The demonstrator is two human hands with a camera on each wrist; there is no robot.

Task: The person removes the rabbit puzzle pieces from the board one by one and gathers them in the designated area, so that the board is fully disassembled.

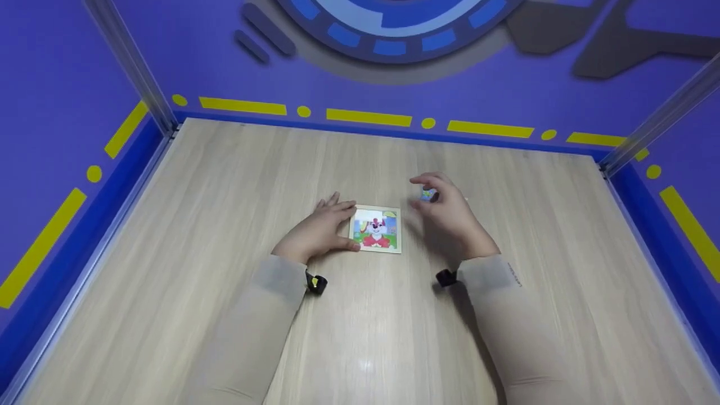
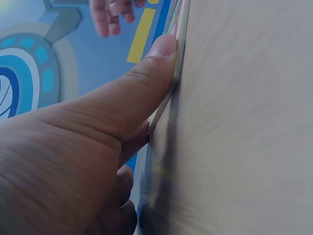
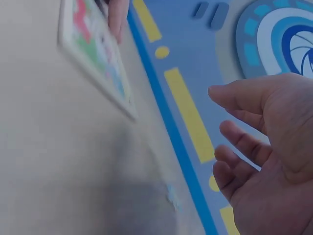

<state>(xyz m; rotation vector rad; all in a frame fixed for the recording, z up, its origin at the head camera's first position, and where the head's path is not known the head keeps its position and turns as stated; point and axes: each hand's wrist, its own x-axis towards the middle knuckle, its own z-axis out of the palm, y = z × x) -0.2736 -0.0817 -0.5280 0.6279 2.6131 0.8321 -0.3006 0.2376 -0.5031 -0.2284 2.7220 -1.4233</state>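
A small square jigsaw puzzle (image 1: 376,229) in a pale wooden frame lies on the table, showing a red and white cartoon animal. A white patch shows along the upper left of its picture. My left hand (image 1: 319,229) holds the frame by its left side, thumb at the lower corner and index finger at the upper one. In the left wrist view the thumb (image 2: 146,68) presses on the frame's edge. My right hand (image 1: 447,208) hovers right of the puzzle, thumb and fingers apart with nothing between them. Beneath it lies a small blue-green puzzle piece (image 1: 427,194), partly hidden.
The light wood-grain table (image 1: 365,315) extends around both hands. A blue printed wall (image 1: 360,84) with yellow dashes stands along the back, and side panels rise at left and right. Metal posts (image 1: 132,67) mark the corners. Each wrist wears a small black camera (image 1: 447,277).
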